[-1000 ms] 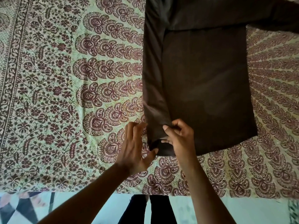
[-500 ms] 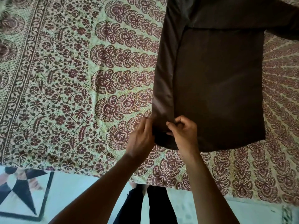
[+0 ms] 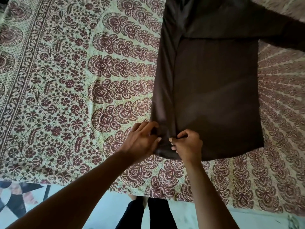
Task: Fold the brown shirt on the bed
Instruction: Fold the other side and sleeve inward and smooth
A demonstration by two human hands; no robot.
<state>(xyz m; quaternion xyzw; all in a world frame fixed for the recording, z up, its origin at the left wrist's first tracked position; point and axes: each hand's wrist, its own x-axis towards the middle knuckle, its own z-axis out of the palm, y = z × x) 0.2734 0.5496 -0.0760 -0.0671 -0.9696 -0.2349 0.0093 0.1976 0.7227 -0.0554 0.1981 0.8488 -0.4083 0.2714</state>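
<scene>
The brown shirt point(image 3: 214, 90) lies flat on the bed point(image 3: 66, 96), over a paisley-printed bedspread point(image 3: 115, 80), occupying the 12 to 3 o'clock part of the view. Its long axis runs from 12 to 6 o'clock, hem end nearest the person. One sleeve point(image 3: 280, 35) extends toward 2 o'clock, unfolded. Along the 9 o'clock side of the body a narrow panel point(image 3: 165, 83) is folded lengthwise.

Both hands work at the near end of that panel, at the hem corner. The left hand point(image 3: 142, 141) has its fingers curled, its grip pinching the outer edge of the fabric. The right hand point(image 3: 188, 146) is bunched, thumb and fingertips pressed together on the cloth just inside the fold line. The two hands sit just beside each other, with a small hump of cloth between them.

Judgement: the side fold is being aligned at the hem. The remainder of the shirt lies toward 12 o'clock from both grips; the right hand is nearer the unfolded sleeve. The far sleeve and crosswise folds remain outstanding.
</scene>
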